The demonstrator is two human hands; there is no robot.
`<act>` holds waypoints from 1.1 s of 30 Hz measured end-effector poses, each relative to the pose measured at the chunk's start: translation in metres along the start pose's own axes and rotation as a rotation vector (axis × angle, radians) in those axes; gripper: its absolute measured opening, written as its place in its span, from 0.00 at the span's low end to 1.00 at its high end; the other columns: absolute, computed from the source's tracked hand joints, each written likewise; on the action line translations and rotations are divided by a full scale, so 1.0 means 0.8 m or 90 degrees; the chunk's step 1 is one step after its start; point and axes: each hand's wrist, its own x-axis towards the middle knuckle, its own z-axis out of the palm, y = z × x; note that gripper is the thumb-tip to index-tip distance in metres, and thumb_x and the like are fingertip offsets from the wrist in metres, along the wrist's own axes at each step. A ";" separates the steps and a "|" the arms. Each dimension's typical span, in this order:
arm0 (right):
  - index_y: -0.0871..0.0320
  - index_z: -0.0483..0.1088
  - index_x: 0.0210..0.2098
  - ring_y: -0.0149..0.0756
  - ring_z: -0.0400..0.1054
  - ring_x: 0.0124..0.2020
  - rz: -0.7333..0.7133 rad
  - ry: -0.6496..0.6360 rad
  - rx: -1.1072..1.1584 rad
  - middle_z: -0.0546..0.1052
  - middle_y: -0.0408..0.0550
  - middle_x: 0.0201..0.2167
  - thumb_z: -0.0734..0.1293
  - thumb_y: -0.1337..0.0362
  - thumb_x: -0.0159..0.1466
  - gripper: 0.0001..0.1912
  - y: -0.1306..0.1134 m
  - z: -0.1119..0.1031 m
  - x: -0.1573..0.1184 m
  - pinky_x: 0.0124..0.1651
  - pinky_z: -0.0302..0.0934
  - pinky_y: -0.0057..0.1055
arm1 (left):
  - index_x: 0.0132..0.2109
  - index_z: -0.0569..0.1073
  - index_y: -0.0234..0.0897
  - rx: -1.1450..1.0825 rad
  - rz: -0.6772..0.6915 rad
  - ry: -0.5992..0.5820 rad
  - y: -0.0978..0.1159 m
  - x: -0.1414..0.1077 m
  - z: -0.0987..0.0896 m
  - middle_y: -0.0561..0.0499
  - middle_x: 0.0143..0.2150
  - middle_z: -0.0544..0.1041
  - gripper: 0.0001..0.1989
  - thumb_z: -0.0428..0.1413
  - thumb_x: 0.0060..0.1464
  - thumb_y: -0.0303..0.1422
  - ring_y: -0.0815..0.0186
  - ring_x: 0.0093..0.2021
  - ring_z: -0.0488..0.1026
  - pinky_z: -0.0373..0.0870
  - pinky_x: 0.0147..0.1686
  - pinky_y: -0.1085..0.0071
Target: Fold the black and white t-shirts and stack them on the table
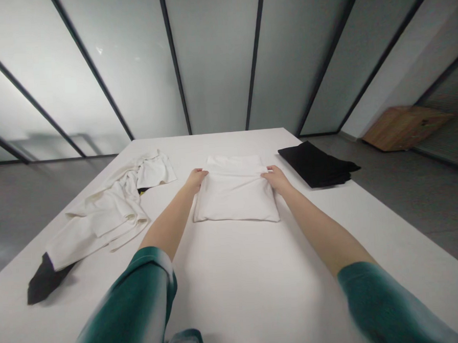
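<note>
Fingers of my left hand (196,180) pinch one side of a white cloth (236,199), those of my right hand (277,179) the other, toward the table's (245,273) far edge. Nearest me, by the left edge, a dark piece (45,282) pokes from under a loose white heap (111,208), which trails toward the far left corner, rumpled and not yet folded. Between my hands the cloth makes a tidy rectangle; a crease crosses its farther part, so I judge it nearly folded. By the far right corner lies a flat black stack (315,164), seemingly done.
</note>
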 end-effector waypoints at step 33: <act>0.54 0.70 0.36 0.32 0.68 0.36 -0.297 0.088 0.149 0.73 0.42 0.32 0.65 0.60 0.59 0.07 -0.162 -0.059 0.056 0.43 0.63 0.34 | 0.39 0.75 0.36 -0.116 0.346 -0.013 0.169 0.025 -0.086 0.47 0.39 0.78 0.19 0.57 0.45 0.45 0.60 0.44 0.74 0.69 0.48 0.64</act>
